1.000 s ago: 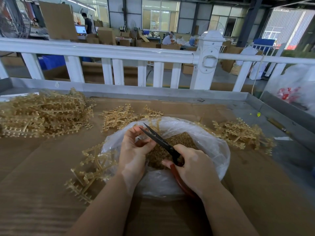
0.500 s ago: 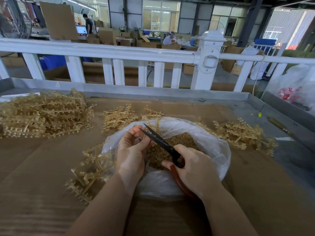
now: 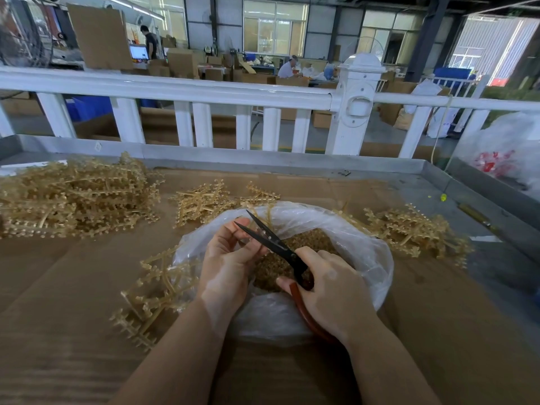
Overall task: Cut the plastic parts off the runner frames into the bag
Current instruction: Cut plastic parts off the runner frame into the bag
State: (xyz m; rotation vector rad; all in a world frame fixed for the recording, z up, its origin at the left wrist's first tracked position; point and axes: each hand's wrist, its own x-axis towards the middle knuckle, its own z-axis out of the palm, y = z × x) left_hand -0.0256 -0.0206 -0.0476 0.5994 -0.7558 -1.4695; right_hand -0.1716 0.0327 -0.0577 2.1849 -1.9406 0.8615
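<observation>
Just bag (image 3: 362, 244) beneath both hands (image 3: 228, 261)

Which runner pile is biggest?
The far-left pile, by the table's left edge; it is clearly taller and wider than the piles beside and behind the bag.

I see the bag (image 3: 365, 252) in the middle of the cardboard sheet (image 3: 58, 287), with cut parts (image 3: 274, 267) inside it. My left hand (image 3: 228, 258) and right hand (image 3: 333, 287) sit over its mouth, the scissors (image 3: 271, 241) between them. One runner frame (image 3: 152, 287) lies just left of the bag, touching it. A big heap of frames (image 3: 73, 197) lies far left, a smaller heap (image 3: 204, 203) behind the bag, another (image 3: 409, 232) to its right. The railing (image 3: 187, 89) stands behind the table
</observation>
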